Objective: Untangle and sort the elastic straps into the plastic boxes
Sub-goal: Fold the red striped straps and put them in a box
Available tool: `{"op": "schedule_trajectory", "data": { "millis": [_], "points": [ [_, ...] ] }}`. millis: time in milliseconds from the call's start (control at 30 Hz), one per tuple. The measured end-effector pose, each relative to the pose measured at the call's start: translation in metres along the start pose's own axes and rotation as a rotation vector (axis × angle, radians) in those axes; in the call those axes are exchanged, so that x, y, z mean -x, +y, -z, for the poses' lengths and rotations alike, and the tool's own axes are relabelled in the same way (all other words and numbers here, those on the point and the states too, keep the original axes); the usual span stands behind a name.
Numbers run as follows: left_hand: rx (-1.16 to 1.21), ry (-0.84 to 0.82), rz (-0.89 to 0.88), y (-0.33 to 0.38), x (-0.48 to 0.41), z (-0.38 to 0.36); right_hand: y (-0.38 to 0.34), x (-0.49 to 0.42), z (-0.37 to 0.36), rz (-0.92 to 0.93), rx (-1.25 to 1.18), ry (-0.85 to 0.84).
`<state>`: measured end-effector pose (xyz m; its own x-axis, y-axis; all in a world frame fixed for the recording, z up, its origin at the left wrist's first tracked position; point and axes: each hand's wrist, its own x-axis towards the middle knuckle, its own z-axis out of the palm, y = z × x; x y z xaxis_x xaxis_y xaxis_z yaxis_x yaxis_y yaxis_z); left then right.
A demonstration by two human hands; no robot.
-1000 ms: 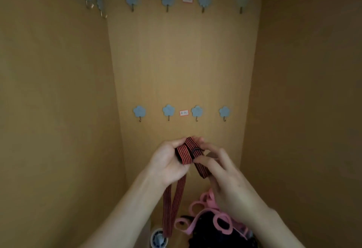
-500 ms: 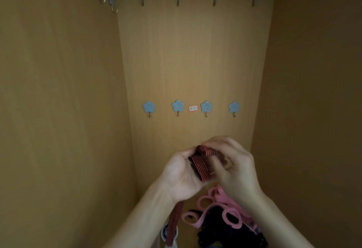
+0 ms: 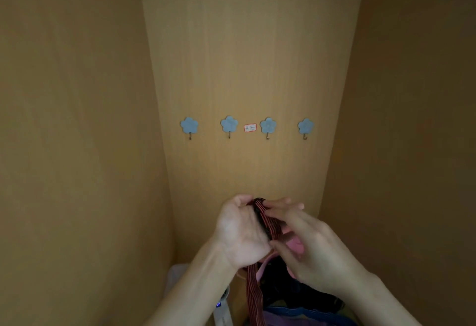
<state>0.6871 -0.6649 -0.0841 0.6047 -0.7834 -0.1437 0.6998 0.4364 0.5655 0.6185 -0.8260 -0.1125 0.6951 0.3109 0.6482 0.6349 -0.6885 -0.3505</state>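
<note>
Below 4 hooks (image 3: 229, 126), left hand (image 3: 239, 233) and right hand (image 3: 316, 253), fingers (image 3: 283, 207) tight around striped strap (image 3: 268, 220).

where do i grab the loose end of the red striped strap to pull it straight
On the strap, probably the hanging tail just under the left hand: there it drops straight, flat striped face toward the camera. Pinch front and back, coming from the right, since the left forearm blocks the other side. The right hand must release the wound part first.
</note>
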Motion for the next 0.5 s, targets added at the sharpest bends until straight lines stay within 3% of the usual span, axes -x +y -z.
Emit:
{"op": "schedule_trajectory", "data": {
  "millis": [133,233,300,367,400,433,500],
  "points": [
    [-0.061,-0.092,0.029,-0.004,-0.006,0.005,0.012,-0.007,-0.003,0.082,0.196,0.202],
    [-0.351,-0.103,0.059,-0.005,-0.003,0.008,0.012,-0.027,0.009,-0.104,0.039,0.304],
    [-0.836,0.075,-0.098,-0.001,0.005,0.002,0.013,-0.04,0.02,-0.239,-0.1,0.297],
    [-1.259,0.385,-0.513,0.005,0.01,-0.005,0.014,-0.05,0.03,-0.301,-0.2,0.265],
    [-1.359,0.489,-0.727,0.011,0.009,-0.006,0.015,-0.055,0.035,-0.314,-0.245,0.248],
    [-1.391,0.497,-0.836,0.017,0.005,-0.004,0.015,-0.058,0.038,-0.319,-0.284,0.236],
    [-1.402,0.338,-0.707,0.027,-0.004,-0.008,0.015,-0.065,0.045,-0.306,-0.332,0.23]
  ]
}}
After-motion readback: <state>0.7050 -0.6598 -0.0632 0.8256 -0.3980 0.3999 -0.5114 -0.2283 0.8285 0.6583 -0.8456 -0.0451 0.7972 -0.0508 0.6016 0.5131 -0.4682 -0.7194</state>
